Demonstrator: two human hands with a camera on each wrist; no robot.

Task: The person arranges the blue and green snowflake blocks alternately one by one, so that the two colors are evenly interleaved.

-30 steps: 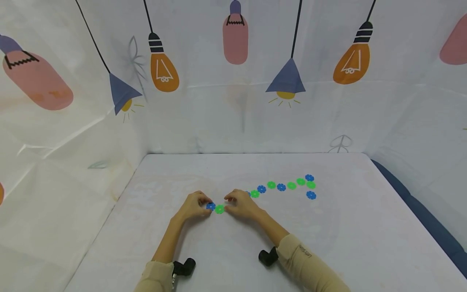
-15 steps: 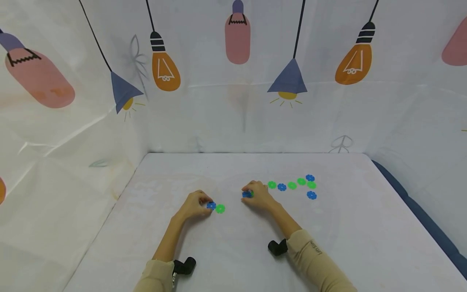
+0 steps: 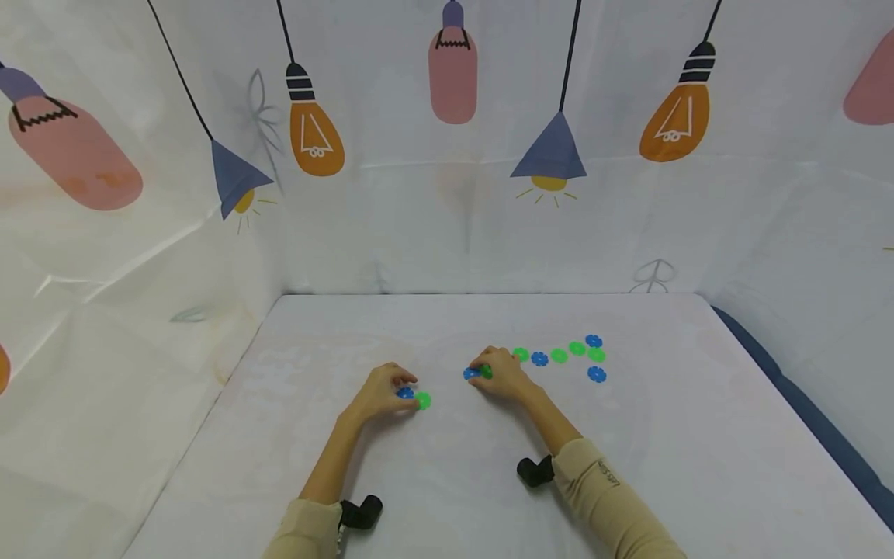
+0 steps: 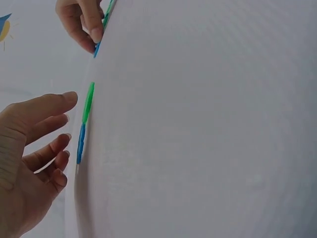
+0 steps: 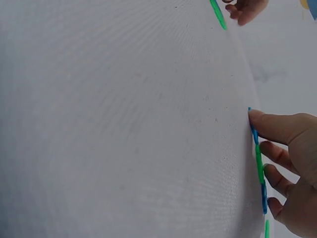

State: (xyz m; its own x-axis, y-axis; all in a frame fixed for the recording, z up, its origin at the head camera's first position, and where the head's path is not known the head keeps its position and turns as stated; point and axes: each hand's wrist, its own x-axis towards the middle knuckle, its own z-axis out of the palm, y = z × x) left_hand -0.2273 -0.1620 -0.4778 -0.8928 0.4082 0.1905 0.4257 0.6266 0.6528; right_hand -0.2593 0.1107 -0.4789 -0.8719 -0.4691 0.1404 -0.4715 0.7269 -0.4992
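We are working over a white-covered bench (image 3: 628,466), with a curtain of printed lamps hanging behind it, and two short runs of flat plastic discs are lying on it with a bare gap between them. The longer run, a chain of blue and green discs (image 3: 559,355), is stretching from the middle of the bench out to our right, its long axis running left to right and hooking back toward us at the far end, where one blue disc (image 3: 596,374) is sitting just apart from the rest. The shorter run is a pair lying to the left of that chain's near end: a blue disc (image 3: 404,393) touching a green disc (image 3: 422,401), also lined up left to right. Our left hand (image 3: 380,390) is the nearer one to the pair; in the left wrist view its fingers (image 4: 47,106) are lying loosely curled with thumb and forefinger apart, set just beside the blue disc of the pair (image 4: 80,144) and, as far as we can tell, clamping nothing. Our right hand (image 3: 504,373) is resting on the chain's near end, its grip closing lightly as fingertips (image 5: 267,124) are pressing and pinching the end blue disc (image 3: 471,374) and the green one next to it; how firmly, we cannot tell.
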